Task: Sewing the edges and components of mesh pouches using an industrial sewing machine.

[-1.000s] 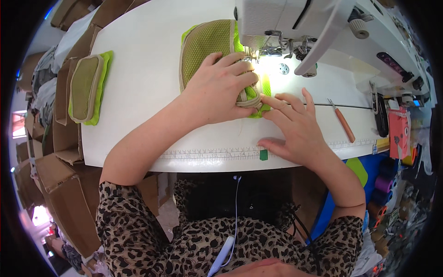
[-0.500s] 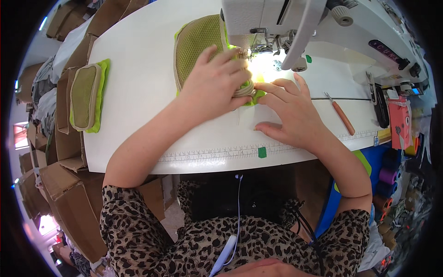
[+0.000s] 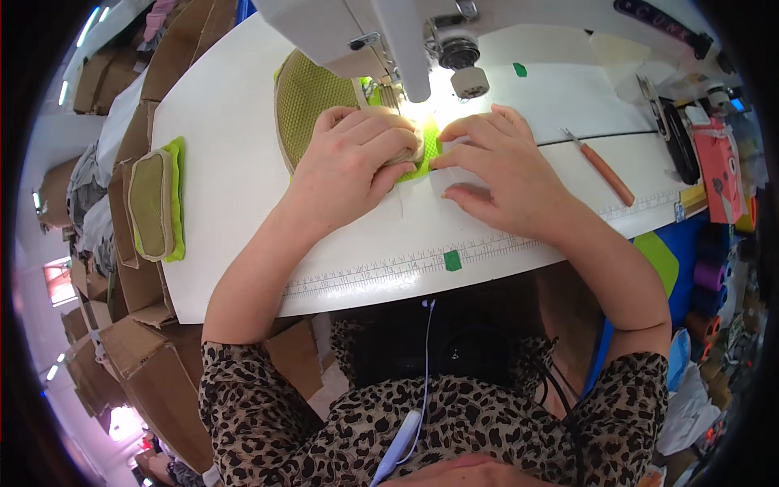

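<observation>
Reaching over ruler strip on white counter. Apparently pinching beige-bound fold of olive-and-lime mesh piece with left grip, touching lime edge with spread right grip. Lying partly under sewing machine, likely handling light, soft, slightly springy; probably holding best along firmer bound edge, not floppy mesh middle.
</observation>
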A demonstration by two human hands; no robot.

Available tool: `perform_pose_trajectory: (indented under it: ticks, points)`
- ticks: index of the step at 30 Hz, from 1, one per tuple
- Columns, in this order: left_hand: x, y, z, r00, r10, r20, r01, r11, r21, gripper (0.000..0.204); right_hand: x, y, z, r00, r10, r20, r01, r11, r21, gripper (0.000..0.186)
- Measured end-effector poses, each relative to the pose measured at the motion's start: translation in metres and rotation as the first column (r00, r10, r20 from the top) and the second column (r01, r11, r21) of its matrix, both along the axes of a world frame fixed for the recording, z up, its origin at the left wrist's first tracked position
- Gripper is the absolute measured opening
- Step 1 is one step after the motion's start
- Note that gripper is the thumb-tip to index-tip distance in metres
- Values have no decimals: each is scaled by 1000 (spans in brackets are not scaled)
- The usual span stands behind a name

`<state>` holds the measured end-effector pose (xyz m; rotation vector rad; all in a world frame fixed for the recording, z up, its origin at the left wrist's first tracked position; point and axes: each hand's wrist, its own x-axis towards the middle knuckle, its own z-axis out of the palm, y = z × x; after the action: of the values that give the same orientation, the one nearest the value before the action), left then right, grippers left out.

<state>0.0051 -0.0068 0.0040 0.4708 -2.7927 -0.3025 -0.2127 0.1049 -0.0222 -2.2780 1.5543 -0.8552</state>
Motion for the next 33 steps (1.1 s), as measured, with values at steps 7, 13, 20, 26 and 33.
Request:
perform_pose_trajectory:
  ticks: [7, 13, 20, 26, 33]
  points:
    - [6, -12, 5, 1000, 29, -13, -22, 940, 339, 21, -6, -3, -1, 999, 24, 37, -24, 1000, -2, 20]
    - [2, -8, 4, 997, 78, 17, -79, 922, 379, 18, -5, -1, -2, 1000, 20, -1, -20, 1000, -13, 21]
    - [1, -5, 0, 997, 61, -55, -44, 964, 260, 22, -5, -5, 9, 982, 112, -151, -126, 988, -85, 21]
    - [5, -3, 0, 997, 35, -62, -27, 991, 131, 26, -14, -30, 42, 921, 339, -193, -275, 915, 294, 28]
    - [1, 2, 2, 997, 34, -67, -24, 990, 139, 26, -26, -24, 16, 944, 329, 30, -331, 939, 94, 27]
